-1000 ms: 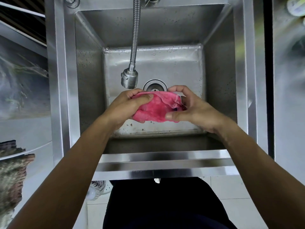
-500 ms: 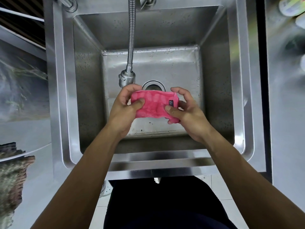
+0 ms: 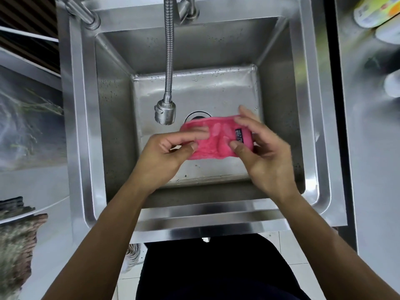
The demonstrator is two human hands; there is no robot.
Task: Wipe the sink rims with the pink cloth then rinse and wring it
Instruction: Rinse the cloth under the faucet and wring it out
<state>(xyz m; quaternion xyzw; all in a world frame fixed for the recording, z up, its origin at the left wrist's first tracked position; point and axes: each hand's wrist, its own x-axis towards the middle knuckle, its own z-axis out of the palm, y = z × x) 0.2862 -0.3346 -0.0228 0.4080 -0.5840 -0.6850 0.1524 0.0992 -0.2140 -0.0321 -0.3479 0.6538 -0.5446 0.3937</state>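
The pink cloth (image 3: 213,139), folded into a small pad with a dark label on its right part, is held over the steel sink basin (image 3: 121,118), just above the drain (image 3: 198,115). My left hand (image 3: 166,154) pinches its left end between thumb and fingers. My right hand (image 3: 259,148) pinches its right end, thumb on top near the label. The flexible faucet head (image 3: 165,112) hangs just left of the cloth; no water runs from it.
The sink rims (image 3: 205,221) frame the basin on all sides. Bottles (image 3: 376,11) stand on the steel counter at the upper right. A brown woven thing (image 3: 15,245) lies at the lower left. Tiled floor shows below the sink.
The cloth went from a loose bundle to a flat folded pad, and has now shifted right with both hands. My left fingers have loosened to a pinch at its left end.
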